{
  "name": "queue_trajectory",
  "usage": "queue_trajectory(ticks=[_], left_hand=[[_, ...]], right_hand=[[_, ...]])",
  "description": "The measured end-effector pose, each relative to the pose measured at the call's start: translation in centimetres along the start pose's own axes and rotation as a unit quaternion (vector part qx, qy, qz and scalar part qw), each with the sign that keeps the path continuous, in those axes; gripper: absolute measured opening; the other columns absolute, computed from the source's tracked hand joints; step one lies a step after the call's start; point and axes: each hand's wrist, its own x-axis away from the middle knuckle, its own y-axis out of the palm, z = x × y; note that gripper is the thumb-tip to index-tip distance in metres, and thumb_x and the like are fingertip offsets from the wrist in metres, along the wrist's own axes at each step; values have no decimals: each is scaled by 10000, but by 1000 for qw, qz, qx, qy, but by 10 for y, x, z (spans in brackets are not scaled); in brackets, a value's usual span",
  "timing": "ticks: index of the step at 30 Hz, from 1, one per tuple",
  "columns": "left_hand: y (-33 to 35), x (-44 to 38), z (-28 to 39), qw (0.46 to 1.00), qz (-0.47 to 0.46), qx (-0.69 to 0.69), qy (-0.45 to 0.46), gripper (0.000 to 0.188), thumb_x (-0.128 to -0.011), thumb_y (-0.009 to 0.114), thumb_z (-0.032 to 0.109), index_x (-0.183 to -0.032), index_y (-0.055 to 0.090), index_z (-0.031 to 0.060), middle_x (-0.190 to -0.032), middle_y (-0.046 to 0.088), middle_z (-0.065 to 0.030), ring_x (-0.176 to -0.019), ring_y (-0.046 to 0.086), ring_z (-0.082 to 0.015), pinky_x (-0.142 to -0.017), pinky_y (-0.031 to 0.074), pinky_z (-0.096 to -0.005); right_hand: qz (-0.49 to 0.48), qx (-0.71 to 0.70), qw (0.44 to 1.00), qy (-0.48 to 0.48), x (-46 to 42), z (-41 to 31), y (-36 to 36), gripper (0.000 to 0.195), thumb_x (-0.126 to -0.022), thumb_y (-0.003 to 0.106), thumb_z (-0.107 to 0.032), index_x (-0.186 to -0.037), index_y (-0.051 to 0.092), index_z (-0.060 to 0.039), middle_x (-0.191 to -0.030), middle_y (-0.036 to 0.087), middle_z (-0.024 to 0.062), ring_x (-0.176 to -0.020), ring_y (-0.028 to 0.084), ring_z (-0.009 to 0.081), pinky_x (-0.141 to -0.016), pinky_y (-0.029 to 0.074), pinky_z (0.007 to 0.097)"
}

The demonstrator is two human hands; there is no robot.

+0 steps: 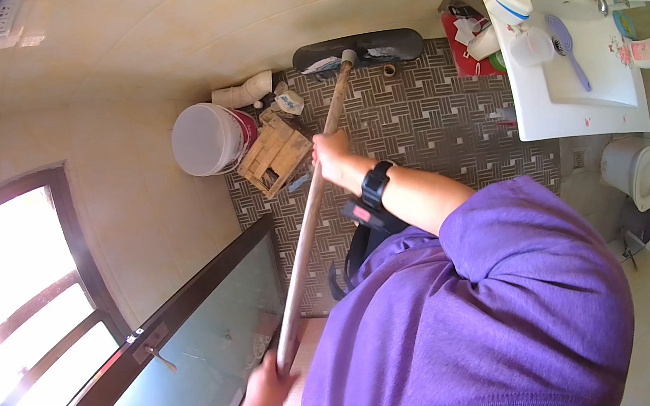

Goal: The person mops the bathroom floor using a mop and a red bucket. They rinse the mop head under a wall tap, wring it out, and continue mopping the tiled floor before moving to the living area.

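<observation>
My right hand [330,155], with a black watch on its wrist, grips the upper middle of a long wooden pole [306,247]. Lower down the same pole, at the lower left, my left hand [264,385] is closed around it, slightly blurred. The pole runs up to a wide, dark, oblong floor-tool head [368,49], which lies against the foot of the far wall; whether it is a broom or a squeegee cannot be told. Close below that head, a small round object [389,70] sits on the patterned tile floor [387,112].
Left of the pole stand a white bucket [205,139], a wooden crate [275,155] and a pale pipe fitting [242,92]. A washbasin [586,116] bearing toiletries and a purple hairbrush [565,41] is at right, above a toilet [635,169]. A glass-panelled door [179,363] stands at lower left.
</observation>
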Motion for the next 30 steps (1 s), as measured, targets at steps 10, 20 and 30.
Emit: queue_trajectory(ticks=[10,20,30], left_hand=[[-40,-53,98,972,71,201,103,214,-776,595,69,-923,446,24,-625,494,-60,-439,487,-132,-398,400,-286],[-24,18,89,973,98,194,75,298,-805,650,181,-1010,516,11,-776,574,-88,-700,515,-154,-667,462,-330],[6,51,92,758,11,649,-62,313,-911,518,317,-1005,538,19,-836,566,-31,-764,481,-117,-725,434,-297]], right_hand=[[-240,50,965,-92,51,-90,-107,555,-842,426,-627,-957,584,-107,-902,637,54,-811,604,167,-669,475,336],[-327,-335,851,-237,-2,-269,-122,654,-829,402,-656,-1167,555,-116,-1192,561,106,-1148,471,331,-947,344,574],[-340,-317,819,-336,15,-309,-79,250,-851,466,-246,-890,621,-54,-830,635,95,-778,614,275,-704,506,414]])
